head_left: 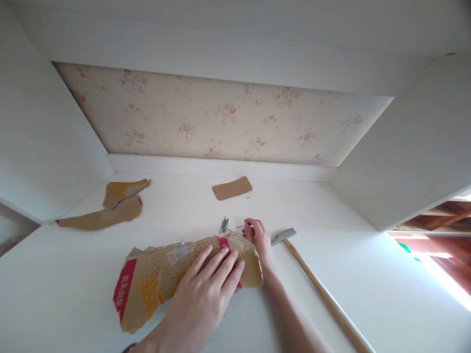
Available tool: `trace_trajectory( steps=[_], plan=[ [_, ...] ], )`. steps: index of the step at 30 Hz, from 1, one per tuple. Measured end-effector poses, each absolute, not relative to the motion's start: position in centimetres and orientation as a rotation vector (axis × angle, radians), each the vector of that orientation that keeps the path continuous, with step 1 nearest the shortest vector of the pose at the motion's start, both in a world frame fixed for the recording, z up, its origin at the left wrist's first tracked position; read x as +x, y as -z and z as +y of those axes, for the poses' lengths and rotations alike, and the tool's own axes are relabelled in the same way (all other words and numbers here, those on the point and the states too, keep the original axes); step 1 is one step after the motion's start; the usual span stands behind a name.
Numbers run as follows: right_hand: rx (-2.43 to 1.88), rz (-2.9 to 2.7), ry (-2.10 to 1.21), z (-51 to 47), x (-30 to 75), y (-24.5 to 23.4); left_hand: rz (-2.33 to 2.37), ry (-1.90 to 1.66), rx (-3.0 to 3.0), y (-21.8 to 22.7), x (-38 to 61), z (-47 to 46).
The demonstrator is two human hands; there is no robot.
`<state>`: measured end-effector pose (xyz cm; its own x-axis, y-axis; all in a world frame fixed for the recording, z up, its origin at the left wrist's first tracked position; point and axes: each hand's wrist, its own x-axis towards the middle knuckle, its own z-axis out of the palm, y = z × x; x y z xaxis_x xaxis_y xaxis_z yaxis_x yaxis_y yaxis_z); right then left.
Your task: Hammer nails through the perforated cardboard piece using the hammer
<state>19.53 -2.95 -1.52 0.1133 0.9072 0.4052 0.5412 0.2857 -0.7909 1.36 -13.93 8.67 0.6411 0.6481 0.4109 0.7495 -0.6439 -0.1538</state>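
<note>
Your left hand (206,289) lies open and flat on the torn brown perforated cardboard sheet (154,279).
Your right hand (258,239) is pinched at its top edge; I can't tell what it holds.

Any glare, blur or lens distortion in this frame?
Head view: daylight blows out the lower right corner; same view, the wide lens splays the shelf walls outward; same view, the left hand and cardboard are sharp, the nails small and soft.
</note>
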Motion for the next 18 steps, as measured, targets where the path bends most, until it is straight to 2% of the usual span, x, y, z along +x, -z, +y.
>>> trace_trajectory(
  steps=[7, 18],
  plan=[
    [-1.381, -1.550, -0.466, -2.8, 19.7, 1.7, -1.084, 0.418, -2.549, -7.5, 0.9, -13.6],
    [-1.376, -1.475, -0.465, -3.2, 19.5, 0.9, -1.024, 0.465, -2.579, -8.7, 0.3, -13.5]
  ],
)
